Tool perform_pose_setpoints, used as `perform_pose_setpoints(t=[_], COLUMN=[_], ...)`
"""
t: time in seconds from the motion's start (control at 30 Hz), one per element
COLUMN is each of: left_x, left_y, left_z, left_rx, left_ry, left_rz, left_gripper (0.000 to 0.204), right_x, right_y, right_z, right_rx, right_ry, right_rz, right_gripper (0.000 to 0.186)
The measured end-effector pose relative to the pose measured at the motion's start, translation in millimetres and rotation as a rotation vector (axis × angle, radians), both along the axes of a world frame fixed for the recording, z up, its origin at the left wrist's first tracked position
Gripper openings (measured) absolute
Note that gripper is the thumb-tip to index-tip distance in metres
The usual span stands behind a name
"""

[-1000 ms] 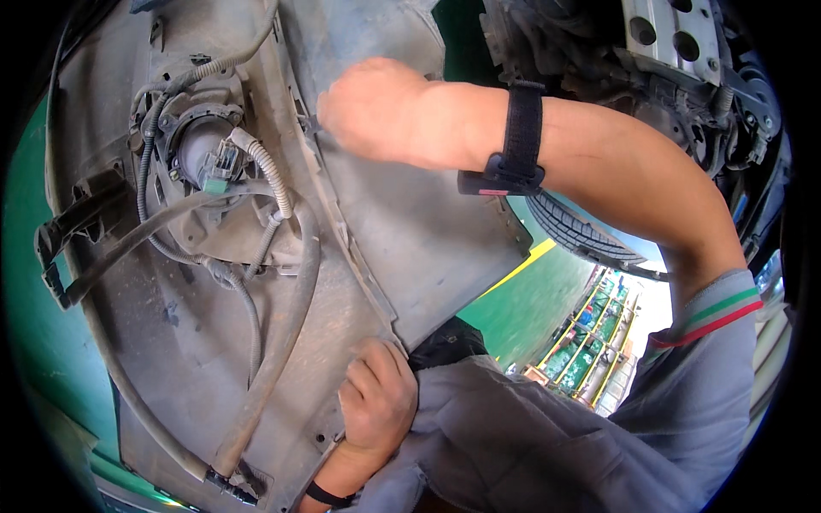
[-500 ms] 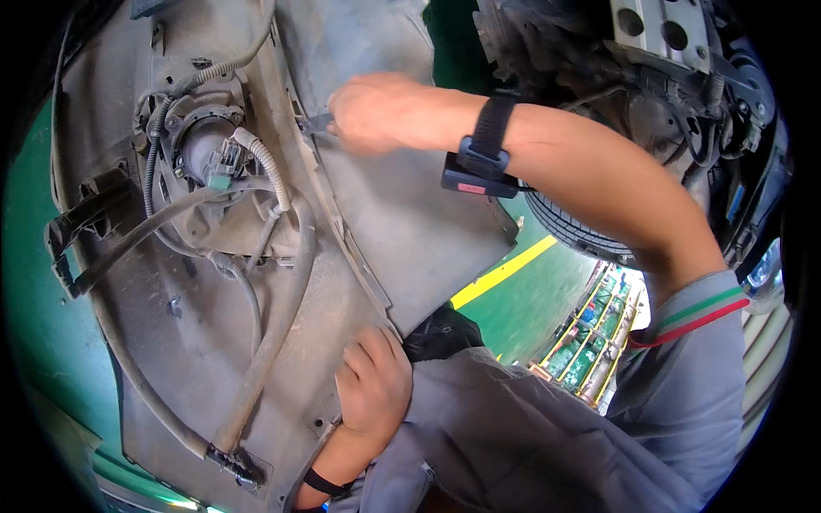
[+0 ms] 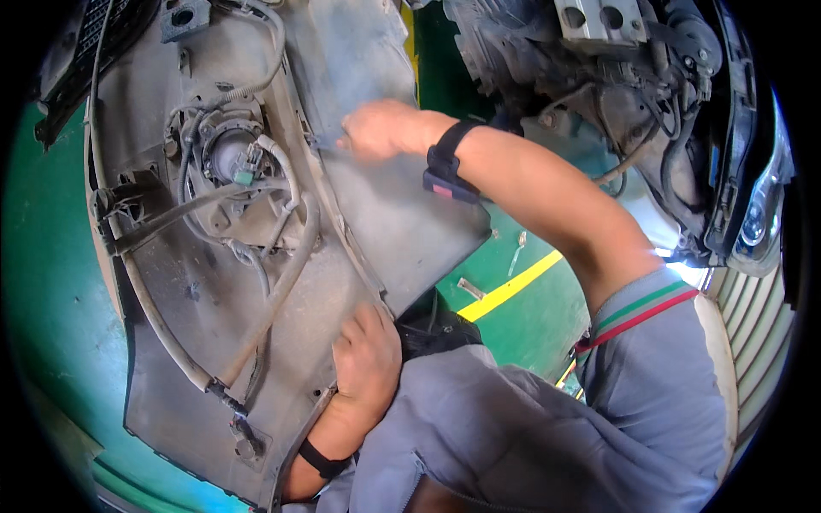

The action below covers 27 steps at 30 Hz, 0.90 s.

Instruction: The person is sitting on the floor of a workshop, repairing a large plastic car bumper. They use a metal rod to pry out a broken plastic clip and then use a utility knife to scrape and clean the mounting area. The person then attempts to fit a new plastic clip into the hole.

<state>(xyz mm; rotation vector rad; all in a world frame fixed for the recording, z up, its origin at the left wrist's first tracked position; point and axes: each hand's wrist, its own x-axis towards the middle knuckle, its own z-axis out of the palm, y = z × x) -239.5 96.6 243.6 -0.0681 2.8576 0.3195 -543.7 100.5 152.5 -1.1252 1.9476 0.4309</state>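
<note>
A dusty grey car bumper cover (image 3: 222, 316) leans in front of me with its inner side showing. My left hand (image 3: 369, 355) is closed round its near right edge. Farther up, my right hand (image 3: 376, 130) is closed beside the ridge (image 3: 329, 205) where a smoother grey panel (image 3: 393, 222) meets the cover; motion blurs its fingers, so what they pinch is unclear. A round lamp (image 3: 229, 158) with a green-tipped plug (image 3: 244, 177) sits in the cover. Ribbed wiring and a long hose (image 3: 295, 282) run around it.
At the upper right stands the opened front of a car (image 3: 633, 111), with a headlamp (image 3: 757, 214) at its side. Green floor with a yellow line (image 3: 513, 286) lies below. A small tool-like piece (image 3: 470, 289) rests on the floor near that line.
My view has shifted, showing more of the car front and floor at the right. My right hand stays by the ridge, blurred by motion. My left hand keeps its grip on the edge.
</note>
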Motion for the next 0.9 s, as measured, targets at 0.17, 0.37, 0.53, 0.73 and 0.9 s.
perform_pose_setpoints(t=[0.17,0.37,0.53,0.73,0.9], left_x=[-2,-2,-3,-3,-2], left_y=[-2,-5,-2,-2,-2], left_z=[-5,-1,-4,1,-1], left_rx=[-0.054,-0.106,-0.081,-0.114,-0.129], left_ry=[0.084,0.108,0.105,0.02,0.036], left_rz=[-0.03,-0.038,-0.024,-0.016,-0.032], left_gripper=[0.009,0.012,0.014,0.01,0.011], right_x=[18,18,17,21,22], right_y=[-33,-40,-30,-31,-35], right_z=[37,55,37,36,34], right_rx=[0.117,0.116,0.072,0.081,0.132], right_ry=[0.115,0.15,0.145,0.104,0.107], right_rz=[0.095,-0.009,-0.111,-0.157,-0.181], right_gripper=[0.028,0.025,0.026,0.026,0.027])
